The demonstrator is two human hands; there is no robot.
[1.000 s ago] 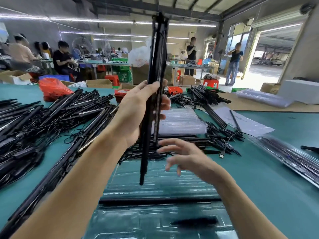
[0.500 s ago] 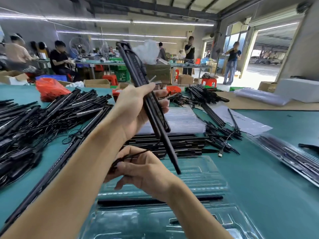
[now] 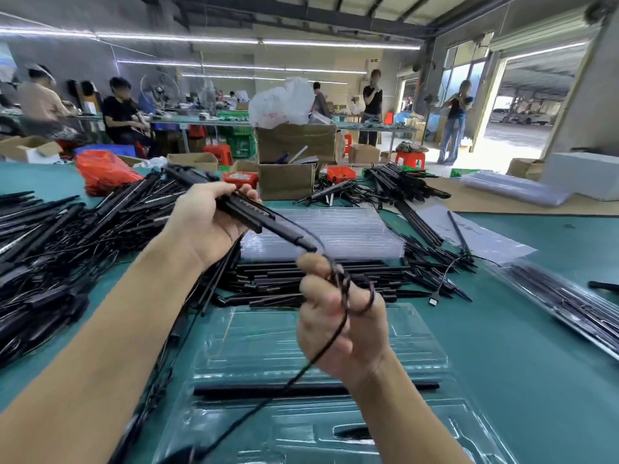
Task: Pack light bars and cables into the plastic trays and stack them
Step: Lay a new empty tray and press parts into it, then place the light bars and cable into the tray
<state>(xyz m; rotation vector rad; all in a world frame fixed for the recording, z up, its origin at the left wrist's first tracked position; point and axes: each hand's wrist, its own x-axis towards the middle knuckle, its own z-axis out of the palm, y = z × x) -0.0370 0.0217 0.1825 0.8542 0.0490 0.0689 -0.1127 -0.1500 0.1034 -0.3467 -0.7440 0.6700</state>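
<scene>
My left hand (image 3: 207, 222) grips a bundle of black light bars (image 3: 254, 216), now tilted low and pointing to the right above the table. My right hand (image 3: 338, 316) holds their thin black cable (image 3: 345, 289), looped round the fingers, with the loose end trailing down to the lower left. Below both hands lies a clear plastic tray (image 3: 418, 343) on the green table, with one black bar (image 3: 268, 390) lying across it.
A big heap of black light bars and cables (image 3: 50, 249) fills the left side. More bars (image 3: 318, 279) lie in rows beyond the tray, behind them a stack of clear trays (image 3: 335, 226). A filled tray (image 3: 562, 296) sits at right. Cardboard boxes and people stand further back.
The left hand has swung the bars from upright down to a low tilt. The right hand took hold of the cable and has wound it round its fingers, rising to the right.
</scene>
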